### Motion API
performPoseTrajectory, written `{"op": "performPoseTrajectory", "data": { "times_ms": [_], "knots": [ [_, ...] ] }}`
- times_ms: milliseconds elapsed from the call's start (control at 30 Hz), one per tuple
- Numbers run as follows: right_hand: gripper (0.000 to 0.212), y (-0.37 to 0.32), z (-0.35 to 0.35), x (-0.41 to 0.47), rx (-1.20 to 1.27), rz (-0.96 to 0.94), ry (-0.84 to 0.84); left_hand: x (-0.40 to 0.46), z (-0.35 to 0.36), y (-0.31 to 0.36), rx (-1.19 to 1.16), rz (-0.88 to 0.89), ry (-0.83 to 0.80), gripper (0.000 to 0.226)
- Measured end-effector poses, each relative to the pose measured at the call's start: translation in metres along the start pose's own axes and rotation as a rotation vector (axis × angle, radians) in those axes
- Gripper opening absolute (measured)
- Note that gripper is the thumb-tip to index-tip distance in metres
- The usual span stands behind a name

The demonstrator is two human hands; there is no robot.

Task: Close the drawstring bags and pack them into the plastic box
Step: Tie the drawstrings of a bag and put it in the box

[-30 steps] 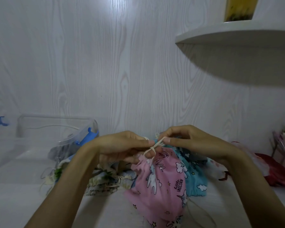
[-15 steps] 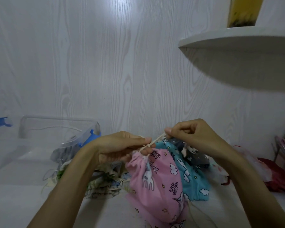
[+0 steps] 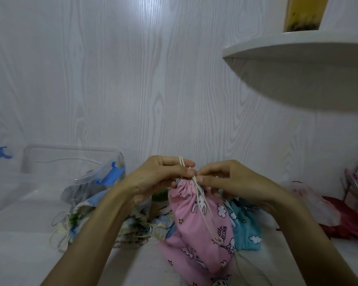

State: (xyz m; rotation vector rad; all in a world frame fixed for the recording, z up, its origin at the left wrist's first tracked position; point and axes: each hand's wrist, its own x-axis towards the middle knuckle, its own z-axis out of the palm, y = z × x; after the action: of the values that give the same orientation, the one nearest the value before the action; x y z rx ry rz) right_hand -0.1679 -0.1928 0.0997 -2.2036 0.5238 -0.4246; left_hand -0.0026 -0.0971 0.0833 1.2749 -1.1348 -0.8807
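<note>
Nearest the camera, a pink bag (image 3: 201, 228) of soft cotton printed with unicorns, stars and clouds stands on the white table (image 3: 19, 263), its body slumped and its neck gathered into tight pleats. A thin cream cord (image 3: 205, 215) runs from the neck down the front of the cloth to a small knot low on the bag. The left hand (image 3: 153, 178) has its fingers curled at the neck, with a loop of the cord passing over the forefinger and pinched against the thumb. The right hand (image 3: 229, 180) meets it fingertip to fingertip and pinches the cord just above the pleats. Just behind the pink bag on the right lies a blue bag (image 3: 244, 223) with white clouds, touching it. To the left, a heap of limp patterned bags (image 3: 103, 221) in cream, blue and green spreads over the table, loose cords trailing. Further left stands the plastic box (image 3: 70, 159), clear, rounded at the corners, with blue clips (image 3: 112, 174); something grey lies inside, not clearly seen. At the far right are a crumpled clear wrapper (image 3: 310, 201) over red cloth (image 3: 347, 221). Behind rises a pale wood-grain wall (image 3: 132, 79) with a curved white shelf (image 3: 298, 48).
</note>
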Motion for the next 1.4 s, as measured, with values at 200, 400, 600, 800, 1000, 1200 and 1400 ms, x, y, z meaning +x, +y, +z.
{"op": "performPoseTrajectory", "data": {
  "times_ms": [200,400,600,800,1000,1200,1400],
  "knots": [
    [0.011,0.011,0.013,0.012,0.254,0.023,0.081,0.001,-0.001,-0.005,0.018,0.121,0.084,0.015],
    [0.014,0.015,0.021,0.015,0.285,0.024,0.104,0.001,-0.004,-0.011,0.076,0.155,0.107,0.019],
    [0.013,0.010,0.027,0.018,0.275,-0.020,0.258,0.001,-0.002,-0.007,0.184,0.248,0.192,0.015],
    [0.008,0.009,0.025,0.017,0.284,-0.107,0.197,0.005,0.001,-0.012,0.204,0.371,0.349,0.013],
    [0.025,0.010,0.020,0.015,0.473,0.123,0.117,0.011,0.003,-0.023,0.288,0.488,0.418,0.009],
    [0.016,0.013,0.022,0.017,0.502,0.122,0.175,0.011,0.003,-0.024,0.272,0.506,0.340,0.011],
    [0.012,0.006,0.013,0.010,0.339,0.027,0.286,0.008,0.000,-0.016,0.210,0.460,0.172,0.013]
  ]
}}
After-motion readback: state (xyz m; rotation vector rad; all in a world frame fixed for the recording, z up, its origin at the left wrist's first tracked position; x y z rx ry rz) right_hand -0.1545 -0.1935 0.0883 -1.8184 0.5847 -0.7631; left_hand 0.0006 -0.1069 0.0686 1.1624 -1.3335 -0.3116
